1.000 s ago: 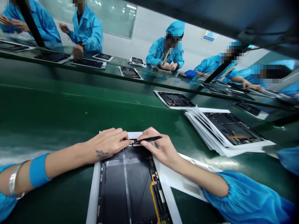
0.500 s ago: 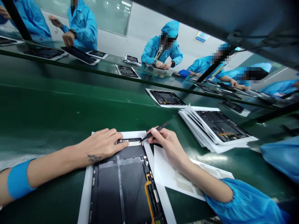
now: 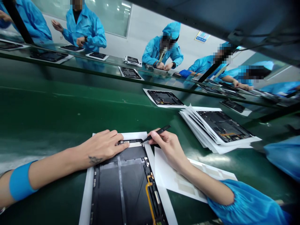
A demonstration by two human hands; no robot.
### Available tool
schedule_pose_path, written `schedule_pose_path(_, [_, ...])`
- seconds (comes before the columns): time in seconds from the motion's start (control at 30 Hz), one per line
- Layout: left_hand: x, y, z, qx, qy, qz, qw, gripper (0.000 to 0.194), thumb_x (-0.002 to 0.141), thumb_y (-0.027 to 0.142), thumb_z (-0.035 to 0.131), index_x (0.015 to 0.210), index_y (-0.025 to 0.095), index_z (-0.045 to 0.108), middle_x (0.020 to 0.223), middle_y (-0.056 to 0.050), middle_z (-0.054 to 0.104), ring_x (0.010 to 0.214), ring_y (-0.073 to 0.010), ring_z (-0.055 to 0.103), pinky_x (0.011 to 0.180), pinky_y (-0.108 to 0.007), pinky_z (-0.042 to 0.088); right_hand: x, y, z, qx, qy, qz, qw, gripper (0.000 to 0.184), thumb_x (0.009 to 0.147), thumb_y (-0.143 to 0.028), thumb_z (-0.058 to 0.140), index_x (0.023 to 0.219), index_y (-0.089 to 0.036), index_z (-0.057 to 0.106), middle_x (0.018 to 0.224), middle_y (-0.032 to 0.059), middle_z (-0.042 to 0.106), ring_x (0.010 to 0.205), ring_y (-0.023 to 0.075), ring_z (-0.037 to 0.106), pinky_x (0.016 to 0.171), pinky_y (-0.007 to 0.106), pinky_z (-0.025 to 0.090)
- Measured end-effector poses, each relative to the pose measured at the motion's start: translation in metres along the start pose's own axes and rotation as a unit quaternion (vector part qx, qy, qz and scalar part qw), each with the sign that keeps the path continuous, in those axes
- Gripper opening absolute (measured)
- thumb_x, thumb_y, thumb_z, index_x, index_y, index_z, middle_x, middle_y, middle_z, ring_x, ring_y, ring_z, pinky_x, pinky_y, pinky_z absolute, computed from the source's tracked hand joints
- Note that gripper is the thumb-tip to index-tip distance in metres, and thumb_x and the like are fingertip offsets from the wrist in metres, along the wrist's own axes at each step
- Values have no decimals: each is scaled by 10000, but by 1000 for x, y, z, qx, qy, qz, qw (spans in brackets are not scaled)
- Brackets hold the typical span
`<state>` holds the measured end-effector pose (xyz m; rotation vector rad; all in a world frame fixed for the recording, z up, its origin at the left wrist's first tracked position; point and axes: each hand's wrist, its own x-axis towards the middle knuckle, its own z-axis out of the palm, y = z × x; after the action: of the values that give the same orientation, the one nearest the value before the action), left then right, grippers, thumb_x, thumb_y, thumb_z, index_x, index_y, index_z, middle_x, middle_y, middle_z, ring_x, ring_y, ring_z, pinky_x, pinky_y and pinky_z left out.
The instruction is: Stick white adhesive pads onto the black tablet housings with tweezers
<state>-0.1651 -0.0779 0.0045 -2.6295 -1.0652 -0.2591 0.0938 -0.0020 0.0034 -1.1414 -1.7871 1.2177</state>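
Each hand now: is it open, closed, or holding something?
Left hand: fingers on the white strip; open or closed cannot be told.
Right hand: closed, holding a slim black tool.

Bench (image 3: 58, 106): green; smooth, glossy, with blurred reflections; base material unclear
Housing (image 3: 133, 193): black; smooth, mostly matt with a faint sheen; metal or plastic, cannot tell
Strip (image 3: 136, 145): white; smooth, thin; material unclear
Ribbon (image 3: 147, 190): orange; smooth, plastic-looking film
Tweezers (image 3: 160, 129): black; smooth, low sheen
Backing (image 3: 85, 197): white paper-like sheet; smooth, matt
Stack (image 3: 199, 134): white paper-like sheets; matt; black housings between
Sleeve (image 3: 248, 203): blue cloth; gathered, creased, soft sheen
Band (image 3: 21, 182): blue; smooth, near matt
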Motion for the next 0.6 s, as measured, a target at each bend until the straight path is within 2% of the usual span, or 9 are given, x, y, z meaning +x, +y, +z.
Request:
schedule_pose_path(0.13, [1,0,-3,2,-7,6,1000,329,982,55,409,1264,186,519,1051,-70,617,832,-185,518,675,-309,377,-3,-4,-2,-12,5,-28,1000,352,907,-511,591,827,-177,670,794,53,663,733,199,658,725,345,546])
schedule_pose_path(0.23, [2,-1,-4,3,-4,19,1000,296,977,57,432,1229,170,539,1031,-72,626,825,-185,529,653,-304,374,-3,-17,-7,-80,1,-164,983,252,971,-396,520,891,-201,657,959,74,654,895,214,641,804,349,521])
schedule_pose_path(0.3, [2,-1,-4,10,2,25,1000,271,985,72,435,1214,164,548,1022,-73,635,814,-182,536,641,-302,375,1,-28,-8,-156,-54,-268,949,184,997,-281,467,946,-211,630,965,75,650,931,210,612,815,338,488])
schedule_pose_path(0.4, [1,-1,-3,19,21,29,999,249,1006,92,408,1186,157,569,1013,-72,654,802,-182,547,625,-305,377,13,-41,-1,-288,-196,-357,867,215,980,-124,390,959,-195,592,872,70,623,820,203,554,726,331,440])
schedule_pose_path(0.47, [1,-1,-1,21,38,30,999,262,1017,92,377,1163,151,587,1020,-69,668,792,-181,549,612,-310,377,22,-46,8,-363,-269,-365,814,234,941,-53,394,902,-178,588,863,73,594,793,202,515,705,329,408])
schedule_pose_path(0.5, [0,-2,-1,22,46,30,998,272,1019,91,366,1154,147,595,1027,-67,674,786,-179,549,606,-311,376,26,-48,13,-389,-293,-355,798,225,926,-36,415,867,-173,584,871,73,581,795,198,504,706,325,398])
schedule_pose_path(0.6, [1,-2,-1,22,48,32,998,283,1024,93,356,1118,140,619,1034,-63,688,779,-171,550,596,-312,379,36,-52,24,-421,-341,-324,776,173,906,-38,499,815,-163,576,874,60,557,798,184,495,700,307,376])
